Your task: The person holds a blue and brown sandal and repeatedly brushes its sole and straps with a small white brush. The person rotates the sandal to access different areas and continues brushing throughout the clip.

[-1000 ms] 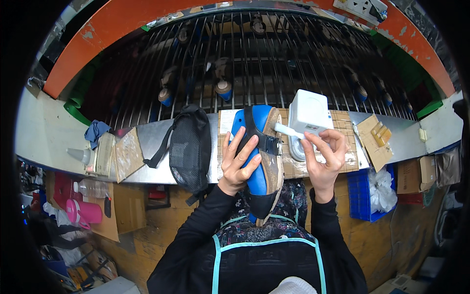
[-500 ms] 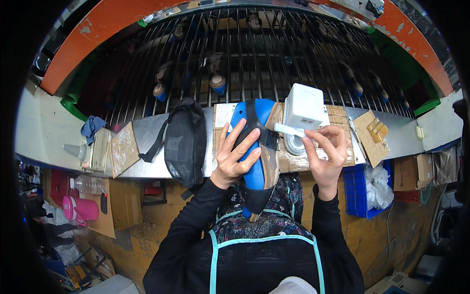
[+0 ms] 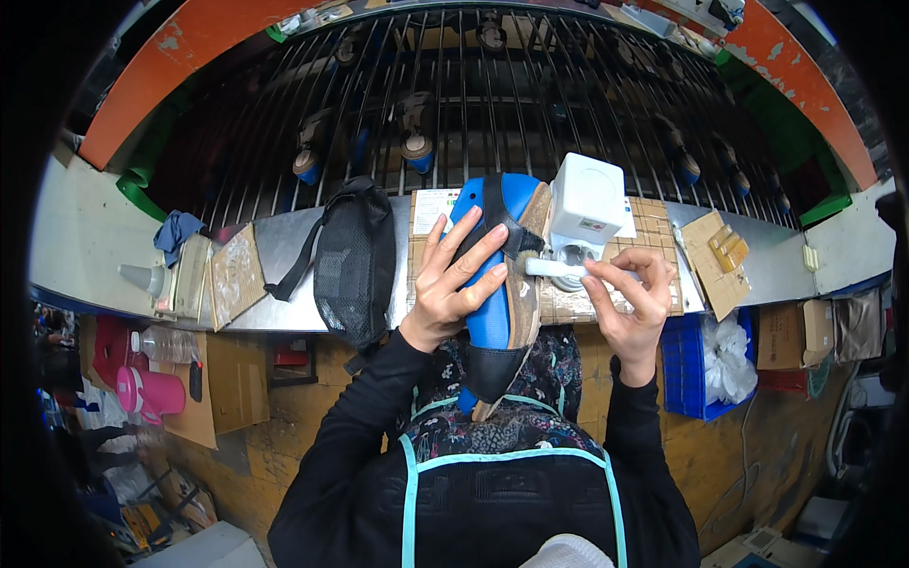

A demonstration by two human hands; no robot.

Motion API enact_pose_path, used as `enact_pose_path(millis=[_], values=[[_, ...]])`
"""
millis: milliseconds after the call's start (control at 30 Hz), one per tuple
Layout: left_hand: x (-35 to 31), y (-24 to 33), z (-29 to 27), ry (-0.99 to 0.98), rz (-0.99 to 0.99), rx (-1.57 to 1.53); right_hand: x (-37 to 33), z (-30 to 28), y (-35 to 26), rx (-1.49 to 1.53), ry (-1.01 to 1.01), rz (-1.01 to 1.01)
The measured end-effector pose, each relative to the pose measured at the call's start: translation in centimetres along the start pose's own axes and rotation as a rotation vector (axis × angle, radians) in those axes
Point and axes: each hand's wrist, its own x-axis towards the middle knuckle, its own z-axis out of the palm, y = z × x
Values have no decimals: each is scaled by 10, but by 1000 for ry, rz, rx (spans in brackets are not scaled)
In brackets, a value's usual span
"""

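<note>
A blue and black shoe (image 3: 490, 322) with a tan sole edge lies lengthwise over the work surface's near edge, its lower end above my lap. My left hand (image 3: 450, 289) grips its upper, fingers spread across the blue side and black strap; the thumb is hidden. Between the fingertips of my right hand (image 3: 634, 303) is a white-handled brush (image 3: 551, 269). Its short bristles touch the shoe's edge beside the black strap. Just beyond the brush, a white square-sided bottle (image 3: 588, 201) leans over a small round dish (image 3: 574, 256).
A black mesh bag (image 3: 355, 265) lies left of the shoe. To the right are a cardboard piece (image 3: 712, 254) with amber blocks and, lower, a blue crate (image 3: 684, 364) of plastic bags. Behind runs a rack of metal bars (image 3: 516, 104) carrying several shoes.
The brush has moved left from beside the bottle, and its bristles now meet the shoe's edge. The shoe has tilted slightly, its lower end shifting left. The view has shifted a little.
</note>
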Motion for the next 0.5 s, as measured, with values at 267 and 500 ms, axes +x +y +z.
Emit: enact_pose_path(millis=[267,500], values=[[10,-4,1,74,50,-21,13,2,-1,130,118,120],[12,-3,-1,100,55,20,21,0,-10,16,149,37]])
